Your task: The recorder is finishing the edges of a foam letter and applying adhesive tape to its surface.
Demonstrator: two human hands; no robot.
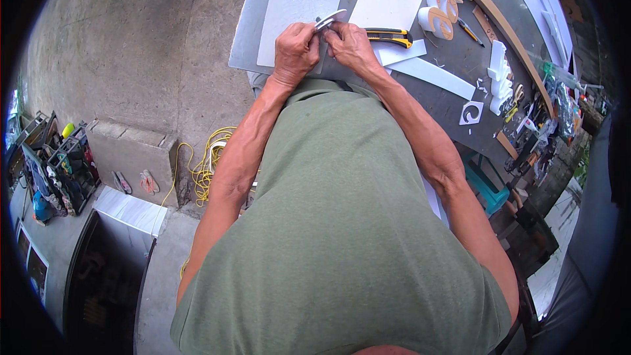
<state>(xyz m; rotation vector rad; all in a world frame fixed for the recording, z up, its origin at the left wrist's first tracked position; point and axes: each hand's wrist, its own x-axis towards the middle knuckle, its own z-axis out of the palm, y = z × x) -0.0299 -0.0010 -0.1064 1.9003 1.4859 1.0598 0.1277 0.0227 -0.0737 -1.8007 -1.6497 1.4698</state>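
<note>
Over the near edge of the table, my left hand point(296, 51) and my right hand point(353, 47) are close together. Both have their fingers closed on a thin, flat white piece with a rounded edge point(332, 18), tilted up between them. The fingers cover much of it, so its exact kind does not show. Just right of my right hand lies a yellow and black utility knife point(390, 36). Beneath the hands are a pale grey sheet point(299, 6) and a white sheet point(384, 8).
White rings with brown faces point(436, 20), a pen-like cutter point(471, 33), a white strip point(430, 77), stacked white cut pieces point(499, 79) and a white square with a curved cut-out point(471, 113) lie rightward. A teal stool point(488, 187) stands below; yellow cord point(204, 164) lies left.
</note>
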